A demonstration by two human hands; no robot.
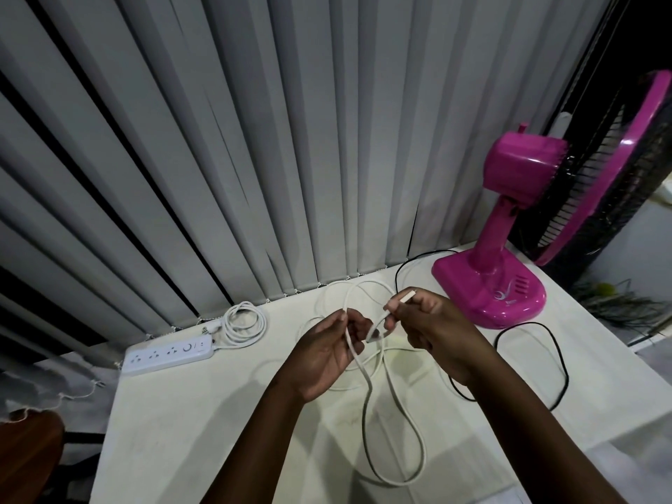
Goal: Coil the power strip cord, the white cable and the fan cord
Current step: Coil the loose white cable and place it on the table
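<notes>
Both hands hold the white cable (pixel 391 391) above the table (pixel 225 412); left hand (pixel 327 352) has fingers curled around a strand, thumb on top, palm turned inward; right hand (pixel 423 323) pinches the cable near its end, with the connector tip sticking out past the fingers toward upper right. Between the hands the cable arcs up in a small loop; below the left hand a long loop hangs toward the camera and lies on the tabletop; more slack lies in loose curves on the table behind the hands, near the blinds (pixel 218 140).

Power strip (pixel 169 352) sits flat at the table's left rear corner; power strip cord (pixel 243 323) is already wound in a neat round coil just beside the strip's right end, plug lying against it.

Pink fan (pixel 509 231) stands upright at right rear, base on the table, cage at the frame's right edge; fan cord (pixel 552 361) is black and uncoiled; one run comes off behind the base and passes behind the right hand; another makes a wide loose loop on the table to the right of the right forearm.

Brown wooden surface (pixel 29 456) shows at lower left, off the table.
</notes>
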